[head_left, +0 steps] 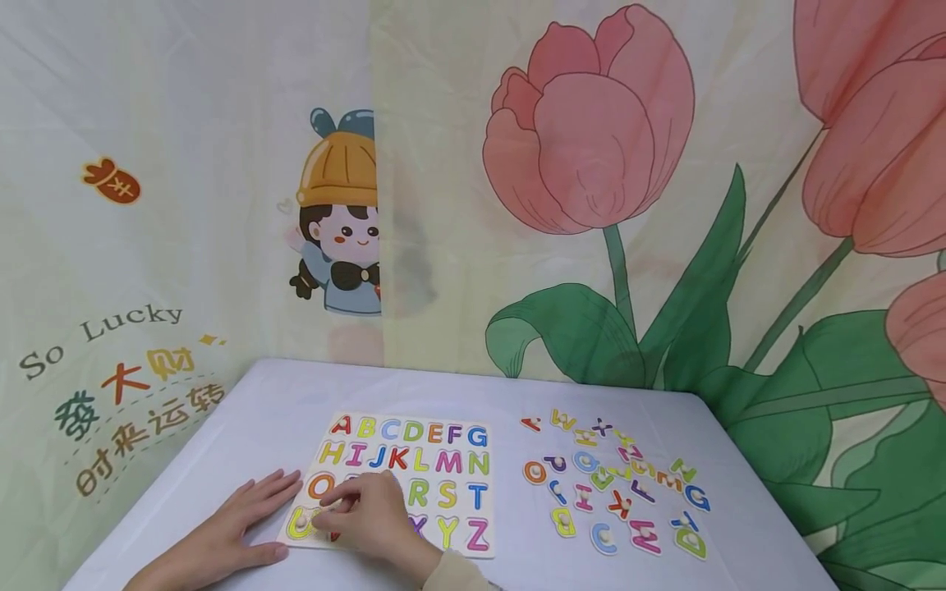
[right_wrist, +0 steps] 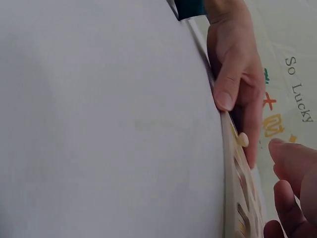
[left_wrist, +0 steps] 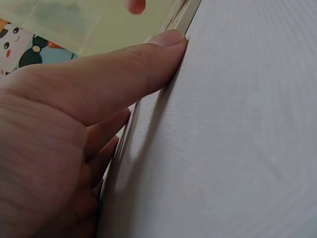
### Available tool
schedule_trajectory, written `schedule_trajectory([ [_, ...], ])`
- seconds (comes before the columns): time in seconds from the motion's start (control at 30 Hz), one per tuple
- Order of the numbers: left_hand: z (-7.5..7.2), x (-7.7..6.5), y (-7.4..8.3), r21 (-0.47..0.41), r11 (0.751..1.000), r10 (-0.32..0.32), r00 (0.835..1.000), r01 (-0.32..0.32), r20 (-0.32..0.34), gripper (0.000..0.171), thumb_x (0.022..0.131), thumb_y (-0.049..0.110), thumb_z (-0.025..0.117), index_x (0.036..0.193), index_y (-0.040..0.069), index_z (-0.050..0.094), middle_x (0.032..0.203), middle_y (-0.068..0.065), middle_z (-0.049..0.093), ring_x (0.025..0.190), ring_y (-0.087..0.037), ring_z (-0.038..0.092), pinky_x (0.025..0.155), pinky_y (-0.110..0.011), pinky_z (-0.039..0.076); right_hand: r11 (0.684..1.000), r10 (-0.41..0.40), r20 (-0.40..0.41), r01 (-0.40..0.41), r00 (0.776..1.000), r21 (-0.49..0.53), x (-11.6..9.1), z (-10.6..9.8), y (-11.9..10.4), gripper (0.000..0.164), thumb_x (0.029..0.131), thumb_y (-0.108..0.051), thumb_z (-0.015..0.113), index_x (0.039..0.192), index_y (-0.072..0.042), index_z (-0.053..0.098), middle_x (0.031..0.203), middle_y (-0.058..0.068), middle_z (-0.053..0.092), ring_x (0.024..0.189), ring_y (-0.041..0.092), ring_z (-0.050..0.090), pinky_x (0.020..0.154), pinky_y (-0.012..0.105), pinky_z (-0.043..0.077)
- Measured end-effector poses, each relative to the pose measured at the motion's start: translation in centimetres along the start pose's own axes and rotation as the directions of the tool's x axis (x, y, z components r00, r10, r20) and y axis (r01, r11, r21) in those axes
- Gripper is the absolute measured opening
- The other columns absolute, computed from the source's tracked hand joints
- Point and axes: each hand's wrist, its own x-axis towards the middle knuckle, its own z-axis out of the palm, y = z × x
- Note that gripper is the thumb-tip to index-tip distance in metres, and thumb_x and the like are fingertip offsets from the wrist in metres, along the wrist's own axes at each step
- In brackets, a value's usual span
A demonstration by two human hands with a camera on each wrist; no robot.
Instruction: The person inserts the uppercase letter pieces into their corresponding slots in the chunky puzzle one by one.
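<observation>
A letter puzzle board lies on the white table, with rows of coloured letters. At its near left corner sits a yellow U piece with a small knob standing up. My left hand rests at the board's left side, fingers stretched out and thumb at the board's edge. Over the lower left of the board hovers my right hand, its fingertips right beside the U piece. The right wrist view shows the right fingers apart from the knob, with nothing between them. That hand hides several letters.
Loose knobbed letter pieces lie scattered to the right of the board, among them an orange O, a blue C, a pink M and a blue G. A printed cloth hangs behind the table.
</observation>
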Motion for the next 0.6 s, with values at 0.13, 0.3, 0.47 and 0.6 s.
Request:
schedule_trajectory([
  [0.13, 0.2, 0.0, 0.0, 0.003, 1.0, -0.012, 1.0, 0.012, -0.003, 0.08, 0.084, 0.041, 0.088, 0.153, 0.011, 0.058, 0.162, 0.013, 0.048, 0.152, 0.019, 0.011, 0.12, -0.003, -0.002, 0.992, 0.01, 0.055, -0.017, 0.998, 0.122, 0.2, -3.4, 0.9, 0.013, 0.083, -0.022, 0.093, 0.094, -0.022, 0.086, 0.068, -0.016, 0.062, 0.066, -0.001, 0.052, 0.058, 0.016, 0.04],
  [0.3, 0.4, 0.1, 0.1, 0.021, 1.0, -0.02, 1.0, 0.02, -0.003, 0.08, 0.085, 0.043, 0.087, 0.152, 0.011, 0.059, 0.16, 0.008, 0.052, 0.152, 0.019, 0.011, 0.12, -0.003, -0.001, 0.998, 0.054, -0.016, -0.054, 0.998, 0.026, 0.8, -9.3, 3.3, 0.018, 0.087, -0.026, 0.09, 0.103, -0.021, 0.085, 0.079, -0.014, 0.066, 0.079, 0.005, 0.056, 0.067, 0.021, 0.045],
  [0.47, 0.2, 0.1, 0.1, 0.029, 0.998, -0.054, 0.999, 0.054, 0.007, 0.079, 0.085, 0.044, 0.087, 0.152, 0.011, 0.06, 0.159, 0.006, 0.055, 0.151, 0.021, 0.008, 0.119, -0.002, -0.003, 0.984, 0.146, -0.212, -0.163, 0.966, -0.068, 1.7, -15.2, 7.4, 0.02, 0.091, -0.026, 0.086, 0.108, -0.017, 0.083, 0.085, -0.007, 0.065, 0.084, 0.013, 0.056, 0.067, 0.023, 0.048],
  [0.6, 0.1, 0.2, 0.0, 0.026, 0.997, -0.079, 0.997, 0.078, 0.026, 0.08, 0.085, 0.045, 0.086, 0.152, 0.012, 0.059, 0.157, -0.001, 0.057, 0.149, 0.024, 0.006, 0.117, -0.001, -0.004, 0.952, 0.251, -0.402, -0.301, 0.88, -0.064, 2.0, -18.8, 10.6, 0.021, 0.092, -0.026, 0.085, 0.109, -0.014, 0.082, 0.087, 0.0, 0.066, 0.084, 0.019, 0.057, 0.066, 0.026, 0.048],
])
